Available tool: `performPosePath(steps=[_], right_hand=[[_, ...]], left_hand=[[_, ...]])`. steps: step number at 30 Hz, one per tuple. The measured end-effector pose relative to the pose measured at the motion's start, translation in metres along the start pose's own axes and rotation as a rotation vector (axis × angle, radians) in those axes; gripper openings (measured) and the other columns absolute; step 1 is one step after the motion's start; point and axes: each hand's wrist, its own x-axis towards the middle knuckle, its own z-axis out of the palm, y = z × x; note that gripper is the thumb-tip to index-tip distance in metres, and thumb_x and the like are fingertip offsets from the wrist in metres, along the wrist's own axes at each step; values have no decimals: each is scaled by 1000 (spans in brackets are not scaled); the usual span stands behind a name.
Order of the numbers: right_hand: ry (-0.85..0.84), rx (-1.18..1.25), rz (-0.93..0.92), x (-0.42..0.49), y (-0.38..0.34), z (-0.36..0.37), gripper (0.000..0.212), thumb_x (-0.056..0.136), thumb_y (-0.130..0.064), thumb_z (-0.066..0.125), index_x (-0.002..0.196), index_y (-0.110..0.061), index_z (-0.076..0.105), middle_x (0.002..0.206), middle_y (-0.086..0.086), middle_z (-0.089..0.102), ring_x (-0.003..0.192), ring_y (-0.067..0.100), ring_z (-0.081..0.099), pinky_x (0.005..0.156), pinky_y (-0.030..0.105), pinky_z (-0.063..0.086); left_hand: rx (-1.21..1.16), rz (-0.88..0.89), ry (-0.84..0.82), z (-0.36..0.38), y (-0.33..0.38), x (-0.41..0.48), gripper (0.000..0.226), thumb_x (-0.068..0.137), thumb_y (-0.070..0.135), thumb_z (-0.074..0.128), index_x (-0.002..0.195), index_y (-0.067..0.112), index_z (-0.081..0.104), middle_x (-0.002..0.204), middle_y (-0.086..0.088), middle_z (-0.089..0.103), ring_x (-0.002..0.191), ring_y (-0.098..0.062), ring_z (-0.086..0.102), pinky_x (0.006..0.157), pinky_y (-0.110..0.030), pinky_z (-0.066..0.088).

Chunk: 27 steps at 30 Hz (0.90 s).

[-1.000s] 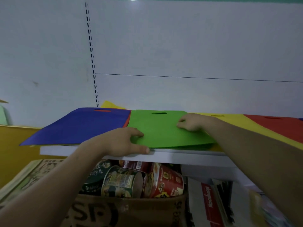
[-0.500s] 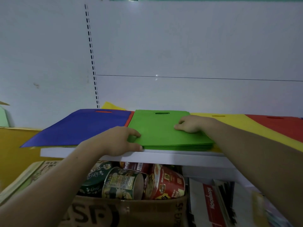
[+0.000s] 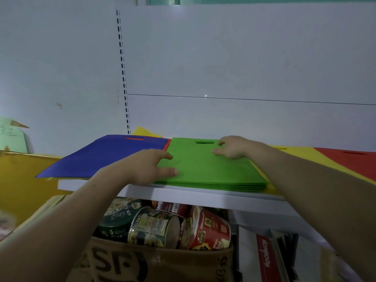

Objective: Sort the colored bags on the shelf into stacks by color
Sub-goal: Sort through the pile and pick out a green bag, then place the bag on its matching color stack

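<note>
Both grips flat, nothing held: L hand (image 3: pixel 149 167) at green stack (image 3: pixel 213 171) edge, R hand (image 3: pixel 233 147) atop.

1. Green bags (image 3: pixel 211 169): flat stack of several layers with squared edges, at the front edge of the shelf (image 3: pixel 183 193), mid-length. The handle cut-out faces the back.
2. Blue bag (image 3: pixel 105 157): flat and skewed, touching green's left side. Its front-left corner overhangs the shelf's left end. A red layer (image 3: pixel 168 143) shows beneath, possibly another bag.
3. Yellow bag (image 3: pixel 305 157), then red bag (image 3: pixel 350 161): both flat, right of green.

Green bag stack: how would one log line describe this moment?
step: aligning green bag stack | left hand: on its left edge | right hand: beside handle hole | blue bag: alongside
</note>
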Motion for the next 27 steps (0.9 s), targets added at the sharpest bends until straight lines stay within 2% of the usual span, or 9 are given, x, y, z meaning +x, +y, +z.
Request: performPosePath(steps=[10, 17, 23, 27], right_hand=[[69, 109, -156, 19, -60, 6, 67, 94, -53, 46, 146, -13, 34, 151, 9, 35, 136, 26, 35, 106, 32, 31], [81, 94, -179, 39, -134, 11, 67, 93, -54, 47, 145, -12, 35, 150, 8, 37, 135, 26, 37, 105, 30, 32], [34, 112, -79, 57, -202, 25, 68, 94, -54, 46, 144, -10, 35, 149, 9, 39, 133, 26, 39, 106, 32, 34], [-2, 106, 30, 66, -229, 31, 69, 94, -54, 45, 144, -7, 35, 150, 11, 37, 134, 27, 39, 107, 32, 33]], left_hand=[[-75, -157, 128, -3, -29, -29, 60, 86, 53, 56, 139, 29, 42, 147, 4, 39, 132, -18, 38, 104, -32, 31], [-78, -253, 160, -30, -100, -45, 57, 88, 54, 51, 139, 30, 41, 146, 3, 40, 127, -20, 42, 98, -31, 34], [-50, -259, 136, -54, -181, -51, 57, 90, 53, 49, 139, 25, 42, 146, 0, 41, 129, -21, 41, 102, -33, 33], [-86, -269, 136, -60, -226, -45, 56, 89, 56, 48, 137, 27, 44, 140, -1, 47, 118, -22, 49, 92, -34, 39]])
